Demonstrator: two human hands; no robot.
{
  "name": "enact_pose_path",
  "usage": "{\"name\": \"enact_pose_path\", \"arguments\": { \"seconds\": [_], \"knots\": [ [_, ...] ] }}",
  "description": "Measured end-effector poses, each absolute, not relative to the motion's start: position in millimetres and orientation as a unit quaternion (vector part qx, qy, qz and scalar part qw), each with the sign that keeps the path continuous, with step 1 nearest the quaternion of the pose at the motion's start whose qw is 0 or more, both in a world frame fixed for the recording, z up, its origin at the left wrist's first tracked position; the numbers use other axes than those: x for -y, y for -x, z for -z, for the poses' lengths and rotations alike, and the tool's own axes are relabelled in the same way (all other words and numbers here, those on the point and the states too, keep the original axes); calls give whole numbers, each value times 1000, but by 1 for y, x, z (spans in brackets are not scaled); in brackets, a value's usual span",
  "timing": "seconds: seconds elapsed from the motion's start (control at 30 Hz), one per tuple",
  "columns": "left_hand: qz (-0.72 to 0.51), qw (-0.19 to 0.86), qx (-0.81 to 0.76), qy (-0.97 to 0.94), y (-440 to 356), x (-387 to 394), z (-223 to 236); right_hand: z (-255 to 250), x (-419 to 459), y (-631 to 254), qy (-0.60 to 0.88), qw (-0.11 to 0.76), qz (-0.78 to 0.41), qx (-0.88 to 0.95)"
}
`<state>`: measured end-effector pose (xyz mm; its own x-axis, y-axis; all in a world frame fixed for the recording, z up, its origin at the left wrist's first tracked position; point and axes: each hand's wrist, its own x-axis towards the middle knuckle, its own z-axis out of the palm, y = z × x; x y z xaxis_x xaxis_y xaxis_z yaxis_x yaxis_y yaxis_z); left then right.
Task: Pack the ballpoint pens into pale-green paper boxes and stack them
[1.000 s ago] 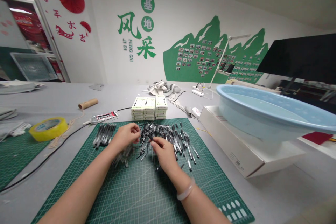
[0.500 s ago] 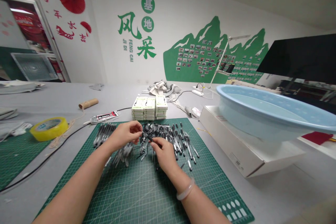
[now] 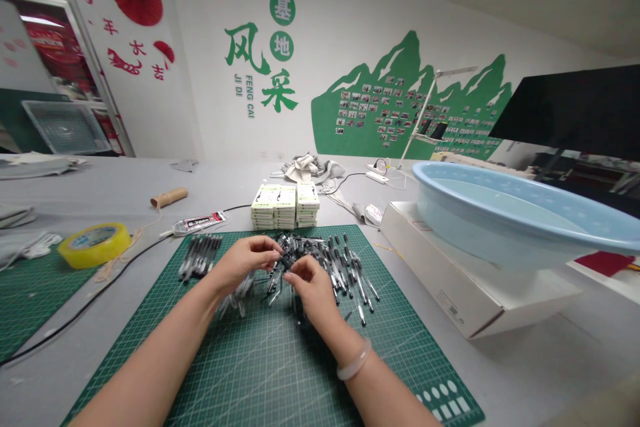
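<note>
Over the heap of pen parts (image 3: 305, 247) my two hands are close together. My right hand (image 3: 313, 287) pinches a small black pen part (image 3: 287, 263) between thumb and fingertips. From the other side, my left hand (image 3: 253, 259) brings its closed thumb and forefinger up to the near end of that part; whatever lies between them is too small to make out. Clear and black pens (image 3: 357, 287) lie loose to the right of the heap. Left of my left hand is a row of pens (image 3: 197, 257), and clear tubes (image 3: 237, 297) lie partly hidden beneath its wrist.
Everything lies on a green cutting mat (image 3: 240, 367). Stacked small boxes (image 3: 284, 203) stand behind the heap, with a glue tube (image 3: 199, 222) to their left. Yellow tape (image 3: 95, 245) sits further left. A blue basin (image 3: 500, 227) rests on a white box (image 3: 465, 293) at right.
My left hand has moved right until its fingertips meet the black part at my right hand. My right hand has stayed nearly in place, its fingers curling slightly more.
</note>
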<state>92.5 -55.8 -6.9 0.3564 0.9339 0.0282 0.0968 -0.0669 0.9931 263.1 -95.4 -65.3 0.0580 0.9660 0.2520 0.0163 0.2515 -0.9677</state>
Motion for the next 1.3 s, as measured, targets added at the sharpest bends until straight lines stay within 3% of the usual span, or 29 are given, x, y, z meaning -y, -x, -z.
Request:
{"name": "enact_pose_path", "arguments": {
  "seconds": [0.27, 0.5, 0.73, 0.9, 1.07, 1.3],
  "knots": [
    [-456, 657, -367, -474, -102, 53, 29, 61, 100, -258, 357, 540, -619, 444],
    [-483, 675, -326, -452, -114, 60, 31, 60, 100, -257, 344, 575, -603, 433],
    [-481, 689, -322, -436, -116, 60, 33, 60, 101, -257, 322, 541, -650, 426],
    [-475, 707, -314, -420, -115, 60, 33, 61, 100, -256, 309, 568, -661, 380],
    [-468, 721, -277, -428, -113, 61, 32, 60, 101, -255, 293, 530, -690, 397],
    [-470, 721, -265, -435, -113, 63, 30, 59, 102, -255, 279, 546, -697, 372]
  ]
}}
